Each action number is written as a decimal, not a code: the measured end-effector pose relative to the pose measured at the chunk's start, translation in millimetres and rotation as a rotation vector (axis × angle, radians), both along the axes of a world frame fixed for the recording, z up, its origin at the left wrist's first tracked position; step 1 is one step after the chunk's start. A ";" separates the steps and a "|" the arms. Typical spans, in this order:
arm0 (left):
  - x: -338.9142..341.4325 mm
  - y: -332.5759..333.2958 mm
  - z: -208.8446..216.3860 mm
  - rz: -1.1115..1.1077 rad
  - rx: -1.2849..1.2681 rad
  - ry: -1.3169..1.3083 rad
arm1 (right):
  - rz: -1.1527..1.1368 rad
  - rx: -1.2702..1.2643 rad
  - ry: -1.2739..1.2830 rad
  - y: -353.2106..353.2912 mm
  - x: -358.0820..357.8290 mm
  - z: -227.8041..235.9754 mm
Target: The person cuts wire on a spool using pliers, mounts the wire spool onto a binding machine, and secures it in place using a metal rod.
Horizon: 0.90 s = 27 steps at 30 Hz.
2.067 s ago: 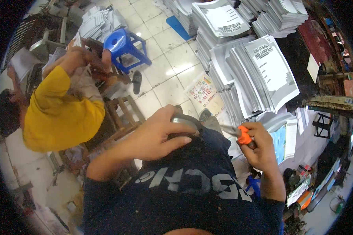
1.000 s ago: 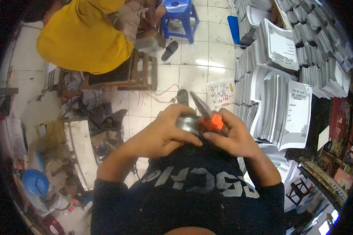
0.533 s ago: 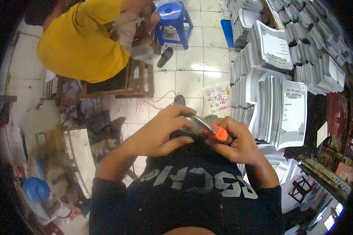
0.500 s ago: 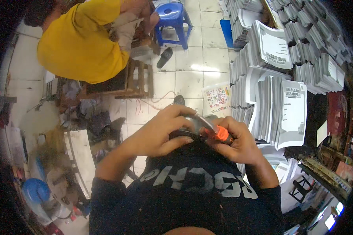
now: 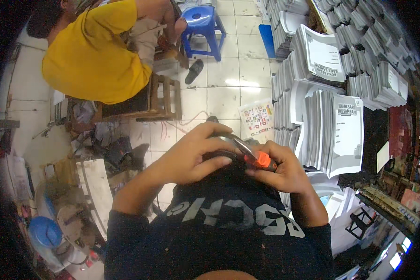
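Two grips meet at the center of the frame, where your left grip (image 5: 191,156) curls around a dark, rounded roll (image 5: 215,155), thumb and fingers parted by its bulk, while your right grip (image 5: 284,167) is closed on orange-handled pliers (image 5: 262,160). The roll, largely hidden, sits within the curve of the left fingers; the pliers' metal nose slants from the right fist toward the upper left, over the roll's right side, though contact cannot be told. Likely stiff and fairly heavy for their size, the pliers look best held by the handles; the roll seems firm, perhaps slick, best spanned across its rim. Stacked printed sheets (image 5: 347,135) fill the right of the frame.
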State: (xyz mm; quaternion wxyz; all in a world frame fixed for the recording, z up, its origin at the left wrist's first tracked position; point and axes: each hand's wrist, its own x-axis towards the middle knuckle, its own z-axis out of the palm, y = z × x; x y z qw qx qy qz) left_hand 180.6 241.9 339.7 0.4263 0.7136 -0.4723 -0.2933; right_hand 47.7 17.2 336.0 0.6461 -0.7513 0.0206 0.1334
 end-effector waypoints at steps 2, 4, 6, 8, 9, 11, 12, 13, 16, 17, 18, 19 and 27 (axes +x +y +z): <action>-0.4 -1.9 1.1 0.014 0.009 -0.033 | -0.019 0.033 -0.039 -1.3 -3.2 -13.1; -1.2 -4.7 1.6 0.027 0.015 -0.025 | -0.039 0.067 -0.078 -0.9 -5.7 -22.8; -1.3 -5.3 0.7 0.042 0.020 -0.018 | -0.092 0.198 -0.013 -0.6 -6.6 -26.4; -1.1 -4.8 -2.4 0.037 0.021 -0.039 | -0.089 0.203 0.011 -3.0 -8.4 -27.6; -0.8 -4.6 -2.4 0.038 0.019 -0.039 | -0.087 0.211 0.038 -4.5 -9.4 -27.8; 0.4 -4.6 -2.5 0.022 0.050 -0.069 | -0.106 0.207 0.082 -7.9 -10.2 -22.7; 0.7 -4.8 -2.2 0.021 0.050 -0.069 | -0.127 0.206 0.128 -10.0 -10.8 -18.7; 1.3 -4.5 -1.5 0.013 0.081 -0.045 | -0.123 0.207 0.126 -13.1 -9.6 -10.4; 2.7 -3.6 -2.0 -0.006 0.114 -0.018 | -0.129 -0.440 -0.216 -24.0 -8.9 5.1; 3.0 -3.3 -2.3 -0.017 0.117 -0.014 | -0.127 -0.440 -0.218 -29.3 -8.6 6.4; 3.9 -4.3 -1.6 -0.021 0.115 -0.015 | -0.074 -0.605 -0.353 -35.7 -8.3 9.7; 4.8 -5.4 -0.6 -0.032 0.129 -0.018 | -0.018 -0.768 -0.489 -38.8 -8.3 12.8; 6.8 -6.3 -2.7 -0.042 0.160 0.021 | 0.179 -1.203 -0.716 -45.8 -5.3 39.3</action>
